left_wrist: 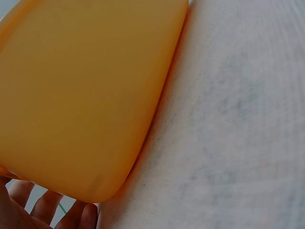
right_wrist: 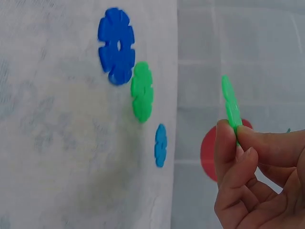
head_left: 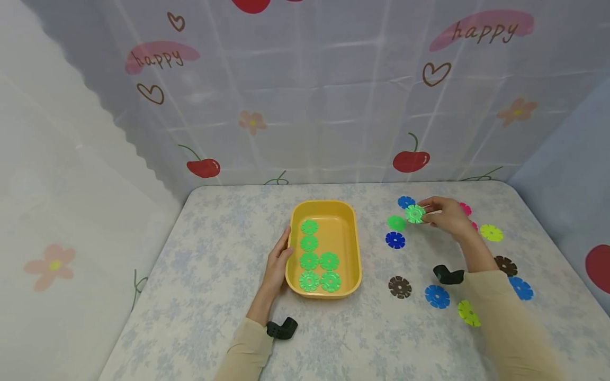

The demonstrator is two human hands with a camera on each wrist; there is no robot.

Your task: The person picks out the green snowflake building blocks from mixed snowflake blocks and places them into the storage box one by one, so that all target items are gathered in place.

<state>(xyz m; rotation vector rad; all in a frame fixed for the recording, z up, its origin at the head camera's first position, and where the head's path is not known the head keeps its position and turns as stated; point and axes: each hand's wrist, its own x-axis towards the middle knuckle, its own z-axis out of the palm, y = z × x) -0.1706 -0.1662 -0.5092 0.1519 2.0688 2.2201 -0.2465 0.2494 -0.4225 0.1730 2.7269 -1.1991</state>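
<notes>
My right hand [head_left: 445,214] pinches a light green flower-shaped disc [head_left: 415,214] between thumb and fingertips, raised over the table. In the right wrist view the disc [right_wrist: 232,107] appears edge-on. Close by on the table lie another green disc [head_left: 396,223], a dark blue one [head_left: 395,239] and a lighter blue one [head_left: 406,201]. My left hand [head_left: 277,262] grips the left side of a yellow tray [head_left: 350,222], thumb at the rim. Several green discs [head_left: 309,243] lie inside the tray, in a left column and a short right one. The tray's outer wall [left_wrist: 90,95] fills much of the left wrist view.
Around my right forearm lie brown discs [head_left: 399,287], blue discs [head_left: 437,297], yellow-green discs [head_left: 491,233] and pink discs [head_left: 465,209]. A patterned cloth covers the table [head_left: 214,254]. Behind it hangs a printed curtain [head_left: 314,106].
</notes>
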